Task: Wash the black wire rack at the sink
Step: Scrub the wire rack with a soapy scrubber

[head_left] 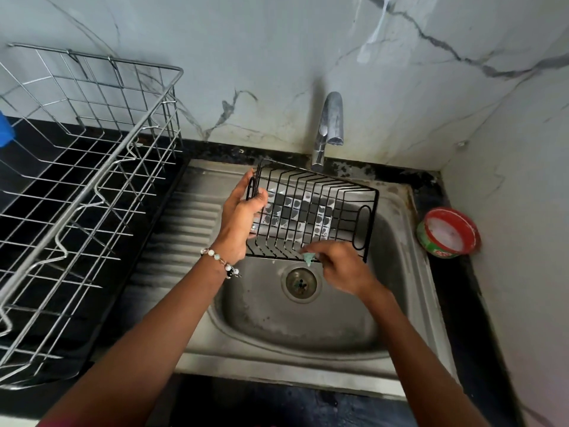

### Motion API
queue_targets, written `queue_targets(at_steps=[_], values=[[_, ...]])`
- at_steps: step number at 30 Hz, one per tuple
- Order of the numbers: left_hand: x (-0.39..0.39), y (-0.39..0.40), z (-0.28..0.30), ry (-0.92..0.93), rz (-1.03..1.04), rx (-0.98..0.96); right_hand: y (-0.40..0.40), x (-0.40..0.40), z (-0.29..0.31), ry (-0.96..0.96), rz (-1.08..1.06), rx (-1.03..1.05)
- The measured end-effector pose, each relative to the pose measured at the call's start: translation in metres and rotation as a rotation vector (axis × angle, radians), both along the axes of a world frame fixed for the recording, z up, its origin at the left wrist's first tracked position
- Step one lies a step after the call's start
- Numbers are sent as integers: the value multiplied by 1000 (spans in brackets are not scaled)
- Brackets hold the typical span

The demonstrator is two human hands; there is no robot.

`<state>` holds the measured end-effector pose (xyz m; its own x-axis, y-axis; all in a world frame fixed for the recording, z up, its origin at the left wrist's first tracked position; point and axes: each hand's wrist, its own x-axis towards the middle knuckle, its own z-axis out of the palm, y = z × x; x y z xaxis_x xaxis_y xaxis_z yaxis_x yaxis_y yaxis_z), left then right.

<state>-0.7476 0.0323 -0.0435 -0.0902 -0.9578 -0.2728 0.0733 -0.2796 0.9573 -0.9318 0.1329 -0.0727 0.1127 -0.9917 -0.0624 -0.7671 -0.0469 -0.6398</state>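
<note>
The black wire rack [311, 211] is being held tilted above the basin of the steel sink [403, 272], directly below the tap [331, 124] at the 12 o'clock side of the basin. The rack is not resting on the sink floor; its open face is turning toward the camera, and a checkered sheen is showing through its wires.

The left hand [241, 217] is gripping the rack at its 9 o'clock end, with the fingers [246, 183] curling around the side handle loop. A beaded bracelet [220, 261] is sitting on the left wrist.

The right hand [335, 266] is working at the rack's 6 o'clock edge, its fingers pinching a small pale green scrubber [308, 258] and pressing it against the lower wires. The drain [301, 282] is lying just beneath this hand, toward 7 o'clock of it.

At 3 o'clock of the sink, a red-rimmed round tub [448, 232] holding a white substance is standing on the dark counter [455, 318]. At 9 o'clock, a large silver wire dish rack [89, 186] is standing on the counter beside the ribbed drainboard [184, 229]. No water is visibly running from the tap.
</note>
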Motion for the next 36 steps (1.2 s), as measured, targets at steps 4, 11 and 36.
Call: queue_targets(at_steps=[4,11,36], values=[[10,-17,6,-11,-67,166,2,-20,5,-97,117,315],[10,-24,30,-134,-259,353,-5,-2,4,-57,143,13],[-16,16,-13,-164,89,166,-16,44,-1,-942,-120,243]])
